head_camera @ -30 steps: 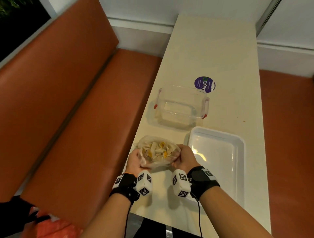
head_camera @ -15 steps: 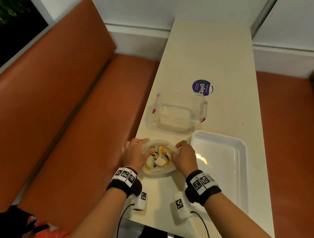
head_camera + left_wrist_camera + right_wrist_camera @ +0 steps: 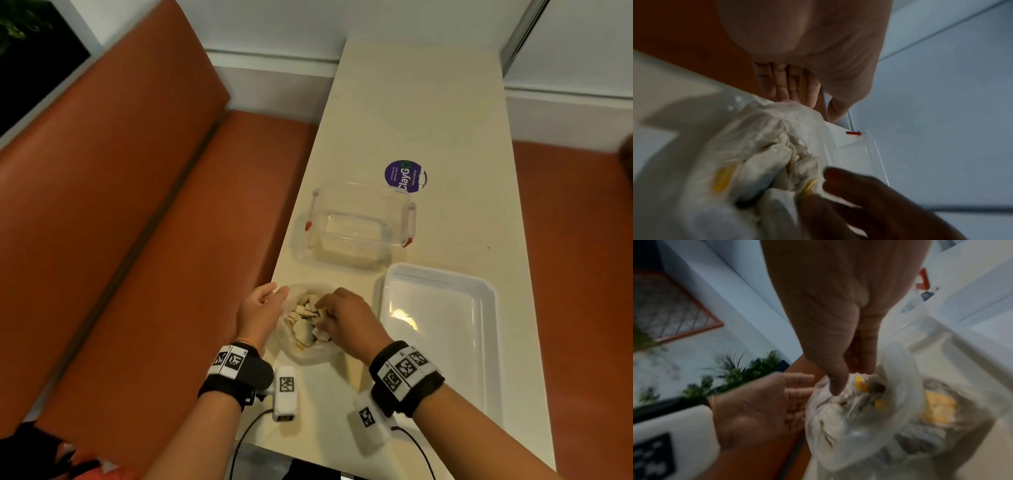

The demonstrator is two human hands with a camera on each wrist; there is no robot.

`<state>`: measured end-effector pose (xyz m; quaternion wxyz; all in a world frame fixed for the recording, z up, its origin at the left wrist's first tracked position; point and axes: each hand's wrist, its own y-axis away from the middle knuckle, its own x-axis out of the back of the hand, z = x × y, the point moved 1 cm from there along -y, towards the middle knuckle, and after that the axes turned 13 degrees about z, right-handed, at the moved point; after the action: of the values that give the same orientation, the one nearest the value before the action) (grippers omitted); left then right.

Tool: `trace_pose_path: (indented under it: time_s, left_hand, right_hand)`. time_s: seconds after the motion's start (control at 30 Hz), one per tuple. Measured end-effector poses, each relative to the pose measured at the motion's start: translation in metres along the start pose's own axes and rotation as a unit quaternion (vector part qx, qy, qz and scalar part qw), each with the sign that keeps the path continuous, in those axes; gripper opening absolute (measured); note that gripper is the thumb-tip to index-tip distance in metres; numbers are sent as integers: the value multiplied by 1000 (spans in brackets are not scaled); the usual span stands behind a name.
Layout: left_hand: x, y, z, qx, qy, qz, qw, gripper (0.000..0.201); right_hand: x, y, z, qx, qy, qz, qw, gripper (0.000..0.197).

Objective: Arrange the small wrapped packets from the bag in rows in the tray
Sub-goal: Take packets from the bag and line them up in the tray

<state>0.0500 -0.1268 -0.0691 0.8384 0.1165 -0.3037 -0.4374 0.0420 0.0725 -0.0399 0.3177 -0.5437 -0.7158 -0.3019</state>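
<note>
A thin clear plastic bag (image 3: pixel 297 349) lies open near the table's front left edge, full of small white and yellow wrapped packets (image 3: pixel 305 313). My left hand (image 3: pixel 265 303) stands at the bag's left side, its straight fingers (image 3: pixel 785 87) touching the plastic. My right hand (image 3: pixel 337 313) reaches into the bag's mouth from the right, thumb and curled fingers (image 3: pixel 861 363) down among the packets (image 3: pixel 861 384). Blur hides whether they pinch one. The white tray (image 3: pixel 486 308) lies right of the bag with nothing in it.
A clear lidless container (image 3: pixel 359 222) with red clips stands just behind the bag. A purple round sticker (image 3: pixel 406 176) lies on the table behind it. An orange bench (image 3: pixel 154 240) runs along the table's left edge, close to my left hand.
Both hands gripped the bag's rim a second ago. My left hand has let go and straightened beside the bag, and my right hand has moved into its mouth.
</note>
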Motion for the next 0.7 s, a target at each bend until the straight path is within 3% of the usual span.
trace_pose_path:
  time_s: [0.07,0.13,0.2,0.27,0.33,0.43,0.53,0.63,0.7]
  left_hand:
    - [6,11,1,-50,-34,9,998,36]
    - [7,24,-2,-142,-87,-3,986,34]
    - [-1,39,-4,-282,-174,-53,942,40]
    - [-19,48,-11,-366,-248,-122,888,50]
    - [-36,51,-16,-385,-310,-153,856,61]
    - [-56,48,-16,-374,-376,-147,835,75]
    - [-68,49,-13,-380,-438,-127,805,69]
    - [-70,46,-7,-361,-459,-111,804,53]
    - [-67,40,-5,-339,-450,-125,817,57]
  right_hand:
    - [-13,4,-2,20,72,-67,995,53]
    - [-20,5,-3,11,105,-78,991,60]
    - [-20,6,-3,7,89,-51,995,58]
    - [-14,7,0,-7,53,-6,999,56]
    - [-4,9,5,-26,36,29,999,55]
    - [10,14,16,-42,51,51,997,52]
    - [18,16,28,-84,60,53,993,46]
    - [17,17,35,-143,2,33,989,41]
    - [14,16,37,-161,-26,24,986,42]
